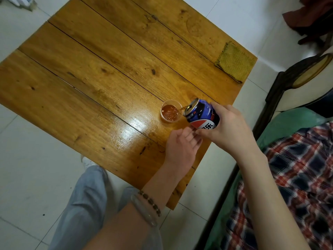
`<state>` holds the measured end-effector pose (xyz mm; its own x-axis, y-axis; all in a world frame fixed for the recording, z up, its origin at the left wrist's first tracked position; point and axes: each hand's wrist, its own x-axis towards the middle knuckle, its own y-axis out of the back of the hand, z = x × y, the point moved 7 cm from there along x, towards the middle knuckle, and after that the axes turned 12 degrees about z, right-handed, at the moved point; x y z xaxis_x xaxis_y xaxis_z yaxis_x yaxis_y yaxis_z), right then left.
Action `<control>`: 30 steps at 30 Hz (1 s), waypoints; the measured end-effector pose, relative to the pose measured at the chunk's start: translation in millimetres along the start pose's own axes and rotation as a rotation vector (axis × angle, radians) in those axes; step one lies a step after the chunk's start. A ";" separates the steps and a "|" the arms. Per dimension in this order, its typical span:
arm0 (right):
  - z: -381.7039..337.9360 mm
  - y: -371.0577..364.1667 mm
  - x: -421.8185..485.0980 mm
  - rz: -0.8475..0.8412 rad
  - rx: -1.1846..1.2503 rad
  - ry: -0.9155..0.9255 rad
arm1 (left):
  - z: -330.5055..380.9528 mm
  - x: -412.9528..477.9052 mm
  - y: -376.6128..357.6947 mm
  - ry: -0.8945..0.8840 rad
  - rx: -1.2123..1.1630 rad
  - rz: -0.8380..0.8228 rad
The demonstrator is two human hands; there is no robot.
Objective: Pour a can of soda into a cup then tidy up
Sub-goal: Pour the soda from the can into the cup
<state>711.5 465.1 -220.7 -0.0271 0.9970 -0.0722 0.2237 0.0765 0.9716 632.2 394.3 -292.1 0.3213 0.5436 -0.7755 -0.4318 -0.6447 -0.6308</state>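
A clear plastic cup (171,111) stands on the wooden table (100,73) near its right front corner, partly filled with fizzing brown soda. My right hand (228,129) grips a dark blue soda can (201,113), tilted left with its open top over the cup's rim. A thin brown stream runs from the can into the cup. My left hand (182,145) rests on the table just below the can, fingers relaxed, holding nothing.
A yellow woven cloth (236,62) lies at the table's far right corner. White floor tiles surround the table. A dark wooden bench (281,82) with a green cushion and a plaid cloth (295,170) stands to the right. My legs are under the table's near edge.
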 end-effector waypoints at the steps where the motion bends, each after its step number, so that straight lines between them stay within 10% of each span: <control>1: 0.0 0.4 0.0 -0.004 -0.003 -0.003 | -0.3 0.8 0.8 0.000 0.007 0.002; 30: -10.0 5.6 0.1 -0.010 -0.047 0.027 | 1.6 2.2 2.6 0.004 -0.025 -0.037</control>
<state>703.0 465.5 -213.0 -0.0556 0.9955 -0.0766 0.1775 0.0854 0.9804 630.4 394.7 -295.4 0.3397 0.5653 -0.7517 -0.3980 -0.6377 -0.6595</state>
